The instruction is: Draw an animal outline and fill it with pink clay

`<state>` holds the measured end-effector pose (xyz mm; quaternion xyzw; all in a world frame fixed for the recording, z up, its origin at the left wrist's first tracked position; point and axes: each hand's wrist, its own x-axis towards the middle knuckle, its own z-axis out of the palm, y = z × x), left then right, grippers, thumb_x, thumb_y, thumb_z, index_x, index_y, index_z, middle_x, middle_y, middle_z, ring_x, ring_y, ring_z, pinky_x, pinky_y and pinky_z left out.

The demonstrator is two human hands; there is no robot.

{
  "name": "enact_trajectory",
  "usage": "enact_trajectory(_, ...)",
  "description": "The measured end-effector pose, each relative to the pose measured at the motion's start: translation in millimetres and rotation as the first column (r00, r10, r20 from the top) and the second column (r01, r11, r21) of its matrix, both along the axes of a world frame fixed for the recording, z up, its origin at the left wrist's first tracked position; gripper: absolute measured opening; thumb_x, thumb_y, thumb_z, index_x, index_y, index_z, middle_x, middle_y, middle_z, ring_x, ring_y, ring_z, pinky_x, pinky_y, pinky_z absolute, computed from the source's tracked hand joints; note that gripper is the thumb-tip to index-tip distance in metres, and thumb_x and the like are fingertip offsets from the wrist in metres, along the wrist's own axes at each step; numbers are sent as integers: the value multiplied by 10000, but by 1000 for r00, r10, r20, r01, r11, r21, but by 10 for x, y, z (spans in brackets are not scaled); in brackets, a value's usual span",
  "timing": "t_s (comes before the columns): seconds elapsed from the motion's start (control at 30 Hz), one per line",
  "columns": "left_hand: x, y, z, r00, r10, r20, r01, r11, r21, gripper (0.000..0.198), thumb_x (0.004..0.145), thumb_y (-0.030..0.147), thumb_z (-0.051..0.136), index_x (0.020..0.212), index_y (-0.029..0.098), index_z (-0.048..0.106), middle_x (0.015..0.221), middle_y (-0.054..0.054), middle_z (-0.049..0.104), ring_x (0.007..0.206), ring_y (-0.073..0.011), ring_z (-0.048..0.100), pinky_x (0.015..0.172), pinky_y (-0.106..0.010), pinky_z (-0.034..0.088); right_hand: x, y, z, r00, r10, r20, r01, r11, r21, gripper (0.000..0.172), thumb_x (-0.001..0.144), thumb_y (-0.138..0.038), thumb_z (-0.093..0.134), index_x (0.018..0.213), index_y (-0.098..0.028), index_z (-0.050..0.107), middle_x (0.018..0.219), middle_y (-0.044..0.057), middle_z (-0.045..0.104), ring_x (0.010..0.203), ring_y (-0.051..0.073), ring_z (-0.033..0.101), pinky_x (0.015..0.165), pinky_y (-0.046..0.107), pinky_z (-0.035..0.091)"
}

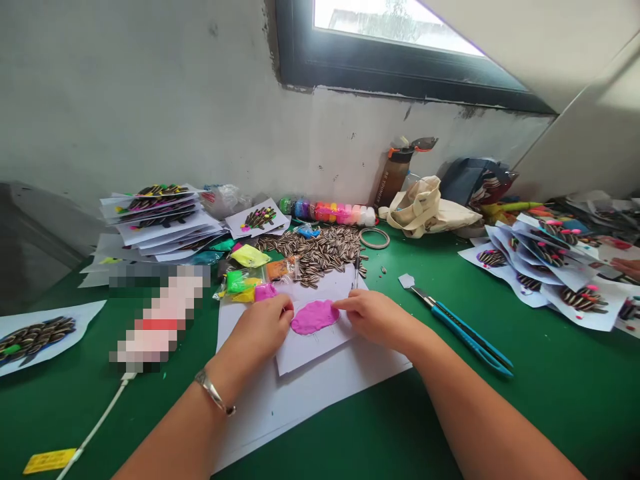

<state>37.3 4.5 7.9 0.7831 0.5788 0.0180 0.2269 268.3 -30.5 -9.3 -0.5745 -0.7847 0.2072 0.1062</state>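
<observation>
You are holding your left hand (257, 327) and right hand (370, 317) flat and apart, pinching nothing, with your fingertips bearing evenly on opposite ends of the pink clay (315, 317), which lies in a flat oval on the white paper (320, 353), just below the sunflower seeds (315, 253).

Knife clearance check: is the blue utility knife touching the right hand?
Apart. The head view shows the blue utility knife lying on the green tabletop, with bare green between it and the right hand.

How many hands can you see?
3: the person's left hand and right hand, both at the pink clay, and another person's hand at the right edge. More may be out of view.
</observation>
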Motion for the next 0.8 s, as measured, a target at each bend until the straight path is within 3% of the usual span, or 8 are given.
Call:
enact_trajectory(0.13, -11, 9, -16, 1000, -16, 4, 16, 1000, 15, 179, 893, 236, 438, 836, 218, 607, 856, -43, 690, 781, -207, 606, 602, -282, 343, 15, -11, 39, 984, -57, -169, 47, 997, -65, 479, 815, -107, 423, 1191, -271, 672, 922, 37, 669, 792, 147, 585, 680, 228, 386)
enact_trajectory(0.33, -4, 22, -38, 1000, -6, -6, 6, 1000, 8, 180, 893, 250, 439, 848, 221, 611, 868, -47, 689, 781, -209, 608, 601, -281, 344, -66, -3, 22, 999, -24, 29, 24, 1000, -20, 424, 819, -89, 443, 1075, -281, 721, 936, 55, 663, 812, 162, 580, 700, 245, 373)
enact_trajectory(0.43, -8, 18, -32, 1000, -17, -3, 17, 1000, 14, 184, 890, 238, 433, 840, 217, 609, 867, -49, 690, 782, -208, 607, 601, -280, 344, -43, 9, 9, 1000, -10, 2, 10, 1000, 3, 412, 819, -93, 429, 1031, -274, 733, 897, 48, 661, 788, 157, 576, 694, 246, 378)
enact_trajectory(0.57, -10, 13, -16, 1000, -22, -10, 22, 1000, 17, 178, 883, 239, 437, 826, 219, 605, 845, -43, 689, 764, -207, 604, 590, -278, 338, -15, 19, 10, 986, -91, -137, 88, 996, -31, 479, 814, -106, 422, 1204, -255, 657, 920, 40, 682, 772, 150, 584, 684, 238, 396)
enact_trajectory(0.8, 7, 29, -17, 1000, -21, 16, 21, 1000, 15, 192, 887, 235, 427, 828, 209, 608, 850, -51, 686, 769, -207, 603, 604, -287, 353, -84, 17, -7, 998, -29, 59, 29, 1000, -2, 380, 838, -101, 463, 1074, -281, 700, 927, 46, 643, 787, 153, 564, 695, 240, 362)
